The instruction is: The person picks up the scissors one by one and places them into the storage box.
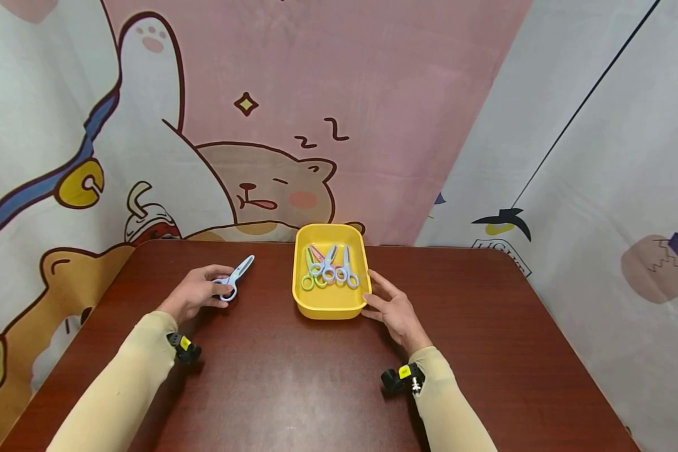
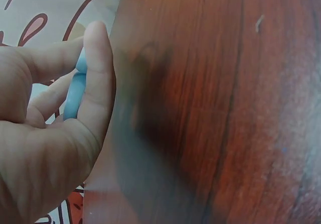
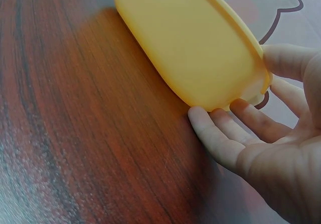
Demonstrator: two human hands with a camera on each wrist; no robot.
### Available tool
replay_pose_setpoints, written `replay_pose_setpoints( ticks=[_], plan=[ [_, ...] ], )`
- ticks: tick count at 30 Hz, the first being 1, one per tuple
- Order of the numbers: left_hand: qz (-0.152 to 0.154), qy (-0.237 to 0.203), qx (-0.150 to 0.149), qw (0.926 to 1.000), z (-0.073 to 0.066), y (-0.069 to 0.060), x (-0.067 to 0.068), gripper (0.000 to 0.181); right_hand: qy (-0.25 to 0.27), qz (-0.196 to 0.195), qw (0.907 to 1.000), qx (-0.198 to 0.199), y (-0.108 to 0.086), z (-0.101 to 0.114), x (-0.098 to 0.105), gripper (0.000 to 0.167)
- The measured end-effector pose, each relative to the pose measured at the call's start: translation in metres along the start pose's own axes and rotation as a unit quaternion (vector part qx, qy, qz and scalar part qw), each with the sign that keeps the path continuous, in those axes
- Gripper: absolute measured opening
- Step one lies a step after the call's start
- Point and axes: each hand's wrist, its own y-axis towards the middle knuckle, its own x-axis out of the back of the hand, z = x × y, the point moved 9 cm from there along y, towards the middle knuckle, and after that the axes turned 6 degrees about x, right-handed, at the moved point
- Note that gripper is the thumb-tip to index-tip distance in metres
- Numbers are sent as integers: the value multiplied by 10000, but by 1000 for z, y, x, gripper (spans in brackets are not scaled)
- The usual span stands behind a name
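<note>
My left hand [image 1: 199,292] holds a pair of light blue scissors [image 1: 241,270] by the handles, above the left part of the table. Its blades point away and to the right. In the left wrist view, the fingers hide most of the blue handle [image 2: 75,96]. On the right, my right hand [image 1: 394,311] grips the side of a yellow plastic tray [image 1: 330,313], thumb at the rim and other fingers against the outer wall [image 3: 190,48]. Inside the tray lie several scissors: green [image 1: 307,276], pink [image 1: 316,253] partly covered, and light blue [image 1: 347,270].
The tray stands near the back edge of a dark red-brown wooden table [image 1: 294,389]. Behind the table hangs a cartoon-printed cloth [image 1: 407,94]. Each wrist carries a small black camera, the left one [image 1: 185,349] and the right one [image 1: 401,378].
</note>
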Motion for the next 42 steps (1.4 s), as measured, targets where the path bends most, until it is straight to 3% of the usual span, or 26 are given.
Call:
replay_pose_setpoints(
  ticks=[20,42],
  plan=[
    [-38,-56,-128,9999,-5,0,-8,56,10,-12,10000,32,0,-1,2,64],
    [55,-162,-435,9989,-23,-7,-23,55,50,31,10000,57,0,1,-1,64]
  ],
)
